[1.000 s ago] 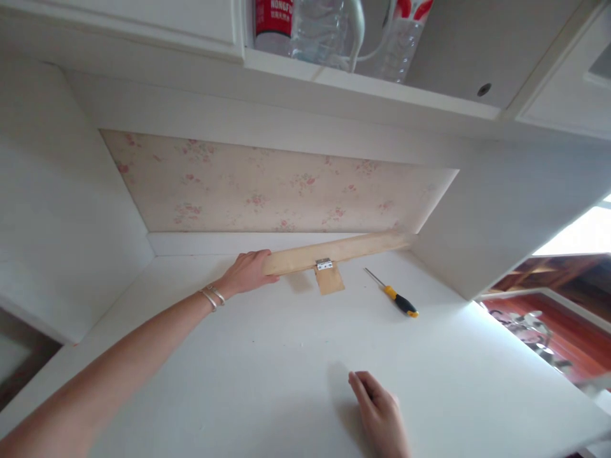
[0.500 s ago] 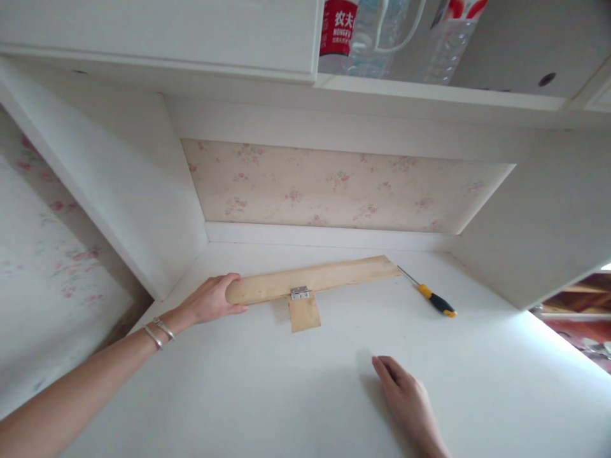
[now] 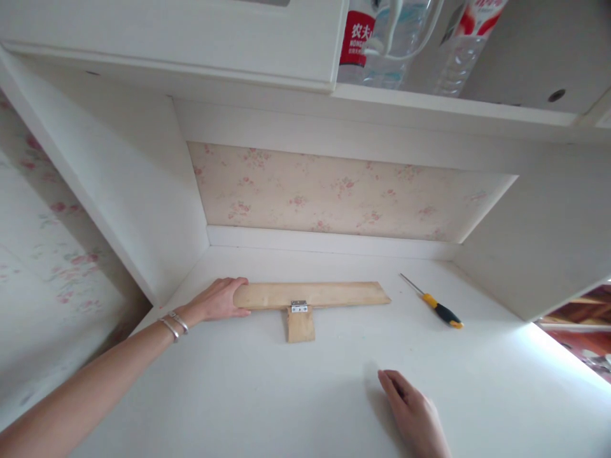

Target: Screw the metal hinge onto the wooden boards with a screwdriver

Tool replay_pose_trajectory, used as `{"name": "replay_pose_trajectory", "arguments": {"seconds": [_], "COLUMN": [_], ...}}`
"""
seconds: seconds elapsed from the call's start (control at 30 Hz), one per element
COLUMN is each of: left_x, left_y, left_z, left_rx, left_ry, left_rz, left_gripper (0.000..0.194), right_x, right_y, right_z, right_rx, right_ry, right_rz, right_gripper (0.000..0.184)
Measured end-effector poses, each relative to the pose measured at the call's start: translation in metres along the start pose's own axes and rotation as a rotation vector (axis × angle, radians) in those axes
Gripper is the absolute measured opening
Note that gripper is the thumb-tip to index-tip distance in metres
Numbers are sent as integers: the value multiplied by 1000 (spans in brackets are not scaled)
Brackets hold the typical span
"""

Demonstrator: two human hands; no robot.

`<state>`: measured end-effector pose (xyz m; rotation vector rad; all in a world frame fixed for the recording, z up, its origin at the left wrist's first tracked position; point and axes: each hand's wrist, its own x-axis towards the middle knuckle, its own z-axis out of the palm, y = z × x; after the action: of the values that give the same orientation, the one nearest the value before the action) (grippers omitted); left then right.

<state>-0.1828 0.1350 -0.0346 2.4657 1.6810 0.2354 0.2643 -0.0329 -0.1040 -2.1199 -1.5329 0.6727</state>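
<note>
My left hand (image 3: 217,299) grips the left end of a long pale wooden strip (image 3: 334,294) that lies flat on the white desk top (image 3: 296,394). A small metal hinge (image 3: 299,306) joins the strip to a short wooden piece (image 3: 300,325) that points toward me. Two thin bangles circle my left wrist. My right hand (image 3: 413,416) rests on the desk near the front, fingers together and stretched out flat, holding nothing. A screwdriver (image 3: 436,305) with a yellow and black handle lies to the right of the strip, untouched.
White side panels wall in the desk on the left (image 3: 143,210) and right (image 3: 539,248), with floral wallpaper (image 3: 334,191) at the back. Overhead a shelf (image 3: 429,105) carries clear plastic bottles (image 3: 382,44), one with a red label.
My left hand has drawn the wooden strip toward me, away from the back, and it now lies nearly level. The view has shifted left. My right hand has stayed flat on the desk.
</note>
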Motion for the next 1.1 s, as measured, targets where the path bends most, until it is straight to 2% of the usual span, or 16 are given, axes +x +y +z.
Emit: {"name": "replay_pose_trajectory", "arguments": {"seconds": [0.27,0.43,0.57,0.73,0.83,0.9,1.0,1.1], "left_x": [42,64,71,67,56,45,28,17], "left_y": [3,-2,-8,-7,8,26,63,98], "left_z": [5,12,21,30,28,26,27,35], "left_rx": [18,25,26,-18,-89,-208,-550,-941], "left_ry": [-35,-39,-47,16,99,182,270,241], "left_rz": [100,135,157,136,121,151,156,0], "left_gripper": [59,67,67,68,66,50,29,29], "right_x": [3,1,-1,-1,1,3,16,48], "right_y": [-2,-5,-9,-9,-5,-5,-3,10], "right_z": [3,3,4,4,1,-5,-23,-47], "right_rx": [15,12,48,71,93,158,337,433], "right_ry": [-37,-11,48,80,11,-67,-137,-22], "right_rz": [49,50,39,37,38,38,52,55], "right_gripper": [50,49,47,46,46,46,47,46]}}
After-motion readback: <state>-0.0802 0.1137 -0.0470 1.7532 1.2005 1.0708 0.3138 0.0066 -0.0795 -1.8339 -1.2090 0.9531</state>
